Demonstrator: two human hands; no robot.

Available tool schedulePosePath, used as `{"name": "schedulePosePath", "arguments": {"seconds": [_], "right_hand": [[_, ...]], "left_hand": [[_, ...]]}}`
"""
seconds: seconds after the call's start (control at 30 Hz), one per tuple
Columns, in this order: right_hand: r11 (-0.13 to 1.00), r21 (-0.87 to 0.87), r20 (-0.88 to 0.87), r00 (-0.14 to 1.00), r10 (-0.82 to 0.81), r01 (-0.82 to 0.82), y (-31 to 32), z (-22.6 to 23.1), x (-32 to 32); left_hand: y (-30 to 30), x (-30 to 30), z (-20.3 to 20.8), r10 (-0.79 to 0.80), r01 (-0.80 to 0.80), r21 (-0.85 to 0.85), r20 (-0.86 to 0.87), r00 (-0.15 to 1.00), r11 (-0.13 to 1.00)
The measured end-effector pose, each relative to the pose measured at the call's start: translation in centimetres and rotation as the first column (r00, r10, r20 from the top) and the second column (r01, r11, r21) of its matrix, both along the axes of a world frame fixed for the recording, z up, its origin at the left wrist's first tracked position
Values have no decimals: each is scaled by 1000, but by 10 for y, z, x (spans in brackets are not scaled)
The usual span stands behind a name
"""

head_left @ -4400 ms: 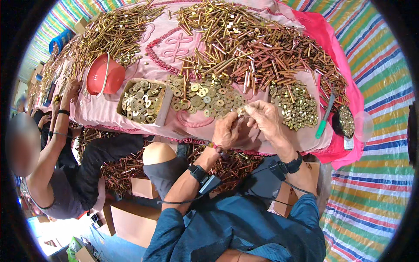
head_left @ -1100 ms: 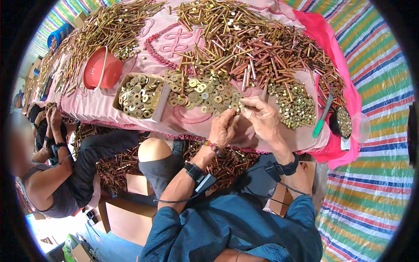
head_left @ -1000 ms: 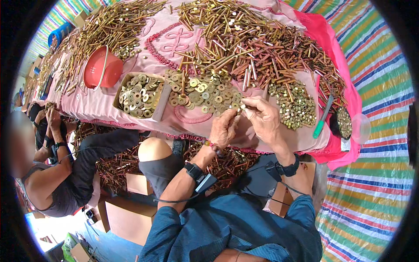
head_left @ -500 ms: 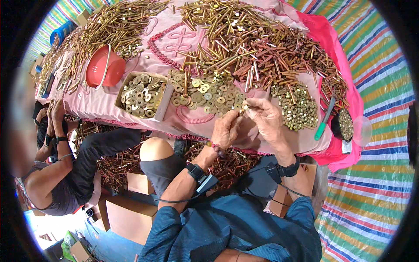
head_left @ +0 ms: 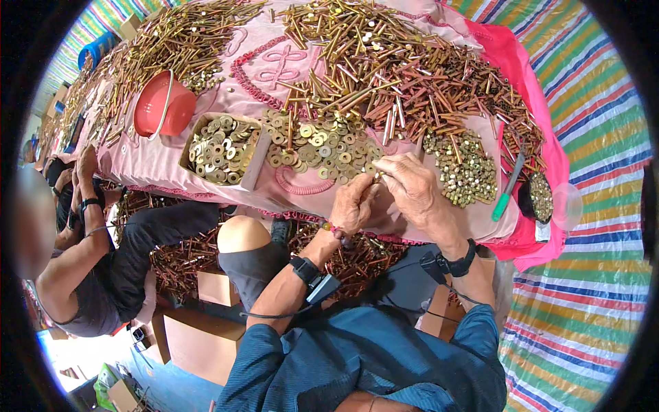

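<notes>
Together, left fingers (head_left: 362,188) and right fingers (head_left: 395,172) pinch hardware (head_left: 377,176) over pink cloth (head_left: 154,166) beside striped sheeting (head_left: 583,295).

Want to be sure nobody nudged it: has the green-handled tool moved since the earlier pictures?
No. Against the pile of small metal pieces, the green-handled tool lies in the same spot to its right; both share the slight picture shift.

Left hand (head_left: 353,204) and right hand (head_left: 414,192) close together before a pile of washers (head_left: 335,152) on pink cloth (head_left: 147,166).
</notes>
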State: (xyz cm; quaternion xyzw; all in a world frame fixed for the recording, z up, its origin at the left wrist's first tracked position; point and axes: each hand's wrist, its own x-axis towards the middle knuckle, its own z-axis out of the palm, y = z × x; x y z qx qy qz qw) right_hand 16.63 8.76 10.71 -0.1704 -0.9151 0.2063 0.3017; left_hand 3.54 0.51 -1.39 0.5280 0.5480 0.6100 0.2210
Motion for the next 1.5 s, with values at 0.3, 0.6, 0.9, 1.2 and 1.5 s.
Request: {"name": "schedulePosePath", "arguments": {"seconds": [0.3,0.6,0.9,1.2,1.5], "right_hand": [[995,-75,17,997,73,-71,2,0,1],[971,-239,-139,990,-15,-19,2,-15,4],[994,-107,-181,984,0,-20,-13,-9,-8],[991,-128,-210,975,-70,44,-16,-23,-5],[995,-64,-154,984,-87,78,-14,-10,-3]], "left_hand": [[1,0,1,-1,0,-45,-23,1000,999],[-2,4,3,-14,11,-70,-43,999,997],[-2,-3,-11,40,-37,62,-56,998,997],[1,0,-2,-24,28,59,-65,998,998],[-1,1,-8,-59,60,23,-51,997,998]]}}
